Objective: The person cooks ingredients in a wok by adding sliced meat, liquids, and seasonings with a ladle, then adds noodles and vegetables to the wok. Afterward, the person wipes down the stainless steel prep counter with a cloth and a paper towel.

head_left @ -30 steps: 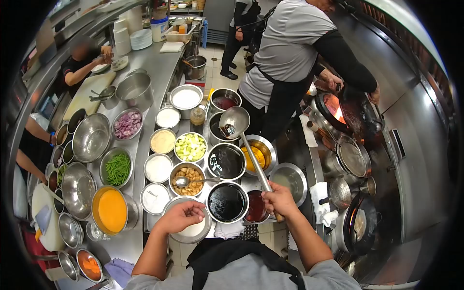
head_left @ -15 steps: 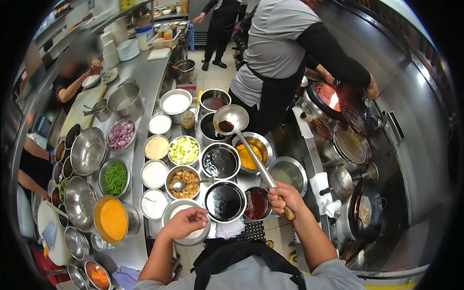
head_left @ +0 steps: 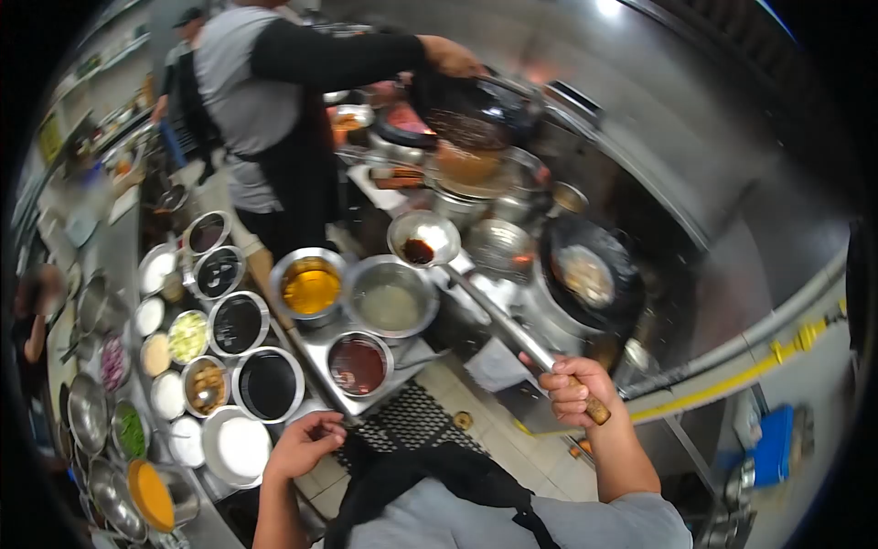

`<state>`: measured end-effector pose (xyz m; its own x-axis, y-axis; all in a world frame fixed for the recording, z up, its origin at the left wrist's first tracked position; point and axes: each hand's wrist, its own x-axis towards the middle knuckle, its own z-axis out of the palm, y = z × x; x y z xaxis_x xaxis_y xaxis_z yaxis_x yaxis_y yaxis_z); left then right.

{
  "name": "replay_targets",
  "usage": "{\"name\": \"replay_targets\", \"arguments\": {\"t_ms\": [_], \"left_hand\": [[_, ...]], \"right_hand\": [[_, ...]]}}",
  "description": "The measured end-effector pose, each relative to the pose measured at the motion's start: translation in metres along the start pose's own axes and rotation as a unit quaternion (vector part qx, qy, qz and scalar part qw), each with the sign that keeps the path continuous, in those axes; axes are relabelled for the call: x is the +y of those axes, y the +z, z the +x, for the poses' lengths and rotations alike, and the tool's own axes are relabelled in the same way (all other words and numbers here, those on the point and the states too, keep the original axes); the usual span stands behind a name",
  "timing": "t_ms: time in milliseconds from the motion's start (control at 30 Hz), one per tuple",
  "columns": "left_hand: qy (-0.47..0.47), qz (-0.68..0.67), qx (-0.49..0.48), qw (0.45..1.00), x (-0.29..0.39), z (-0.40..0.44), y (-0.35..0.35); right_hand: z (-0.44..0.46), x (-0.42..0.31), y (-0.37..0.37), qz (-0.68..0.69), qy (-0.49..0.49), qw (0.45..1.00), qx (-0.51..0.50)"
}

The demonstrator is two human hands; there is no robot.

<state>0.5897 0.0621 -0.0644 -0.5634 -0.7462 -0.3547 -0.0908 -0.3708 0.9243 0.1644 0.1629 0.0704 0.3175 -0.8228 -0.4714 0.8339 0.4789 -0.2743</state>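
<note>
Right hand, at 4 o'clock of the view: fingers wrapped round the grip of a long-handled ladle. Ladle bowl lies up the handle, between 10 and 11 o'clock from that hand, just above the centre of the view; a small dark pool of sauce in it.

Left hand, at 7 o'clock: fingers loosely bent, grasping nothing. Nearest items, read from this hand: container of white contents at 9 o'clock, pot of black liquid at 11 o'clock, pot of red-brown liquid at 1 o'clock, the last on a steel worktop.

From the ladle bowl: basin of cloudy liquid at 7 o'clock, pot of yellow liquid at 8 o'clock, strainer at 3 o'clock. Farther out at 3 o'clock, a dark wok holding pale contents.

Co-worker stands between 10 and 11 o'clock of the view, arm extended to a tilted pan at 12 o'clock; detail below it blurred.
</note>
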Motion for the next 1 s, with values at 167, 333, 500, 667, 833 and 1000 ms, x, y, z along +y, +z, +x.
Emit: {"name": "replay_targets", "arguments": {"t_ms": [167, 333, 500, 667, 833, 1000], "left_hand": [[-0.007, 0.009, -0.073, 0.997, -0.02, 0.027, 0.094], [-0.019, -0.007, -0.112, 0.993, -0.025, 0.021, 0.172], [-0.037, 0.019, -0.095, 0.995, -0.034, -0.001, 0.198], [-0.097, 0.028, -0.054, 0.993, -0.086, -0.009, 0.184], [-0.213, 0.32, 0.076, 0.92, -0.203, -0.036, 0.125], [-0.312, 0.119, 0.12, 0.935, -0.28, -0.082, 0.08]], "right_hand": [[-0.102, -0.073, -0.076, -0.11, -0.157, 0.97, 0.15], [-0.104, -0.156, -0.183, -0.446, -0.242, 0.764, 0.397], [-0.11, -0.208, -0.281, -0.747, -0.378, 0.333, 0.434], [-0.098, -0.174, -0.285, -0.656, -0.44, 0.434, 0.433], [-0.107, -0.068, -0.184, -0.226, -0.264, 0.911, 0.222], [-0.063, 0.031, -0.111, -0.151, -0.055, 0.987, 0.002]]}}
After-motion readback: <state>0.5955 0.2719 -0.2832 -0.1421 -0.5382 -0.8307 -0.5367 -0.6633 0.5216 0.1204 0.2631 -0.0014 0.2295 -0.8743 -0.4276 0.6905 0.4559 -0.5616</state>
